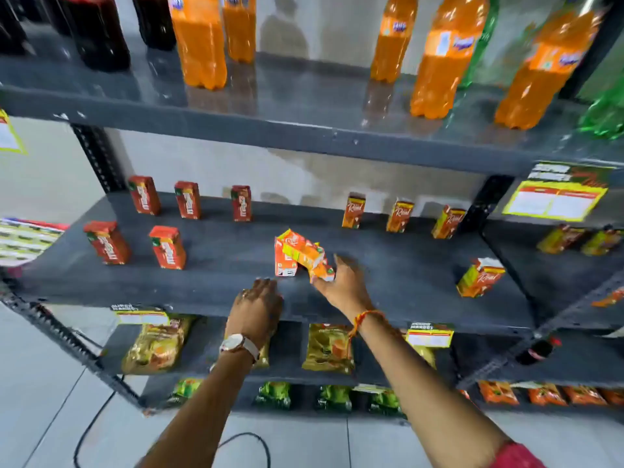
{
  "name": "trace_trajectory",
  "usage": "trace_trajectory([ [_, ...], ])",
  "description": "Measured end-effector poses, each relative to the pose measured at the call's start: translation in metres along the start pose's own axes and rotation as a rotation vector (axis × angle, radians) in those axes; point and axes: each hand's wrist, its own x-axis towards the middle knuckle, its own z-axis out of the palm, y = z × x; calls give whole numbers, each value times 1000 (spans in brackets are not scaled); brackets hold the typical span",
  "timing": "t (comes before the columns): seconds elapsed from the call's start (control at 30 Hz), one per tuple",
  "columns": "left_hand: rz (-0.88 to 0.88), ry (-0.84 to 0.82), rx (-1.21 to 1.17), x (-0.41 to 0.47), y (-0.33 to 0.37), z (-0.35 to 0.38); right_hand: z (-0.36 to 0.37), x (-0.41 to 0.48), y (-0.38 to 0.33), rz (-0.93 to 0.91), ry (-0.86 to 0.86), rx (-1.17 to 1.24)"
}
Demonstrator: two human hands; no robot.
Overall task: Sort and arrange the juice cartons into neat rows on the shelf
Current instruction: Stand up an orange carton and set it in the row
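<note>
On the dark grey shelf [388, 265], several red juice cartons [167, 247] stand in two rows at the left, and three orange cartons [400, 215] line the back right. One orange carton [480, 277] stands alone at the front right. In the middle, an orange carton [284, 260] stands upright, with a tilted orange carton [307, 256] leaning over it. My right hand [344, 285] grips the lower end of the tilted carton. My left hand [258, 307], with a watch on its wrist, rests fingers-down on the shelf's front edge.
The shelf above carries large orange, dark and green soda bottles [445, 59]. Yellow snack packets [327, 349] and green packets [275, 395] fill the lower shelves. Price labels [555, 199] hang from the edges. A black cable [98, 420] lies on the tiled floor.
</note>
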Motion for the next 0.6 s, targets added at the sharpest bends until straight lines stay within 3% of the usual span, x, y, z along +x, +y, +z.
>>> trace_trajectory([
  [0.1,-36,-130,25,6,-24,31,16,29,-10,25,-84,14],
  [0.23,-6,-199,81,4,-41,46,49,73,6,90,-42,30],
  [0.53,0,-193,85,2,-48,45,47,116,-6,101,-203,-185],
  [0.6,-13,-203,83,2,-46,44,43,111,-6,68,-152,-188],
])
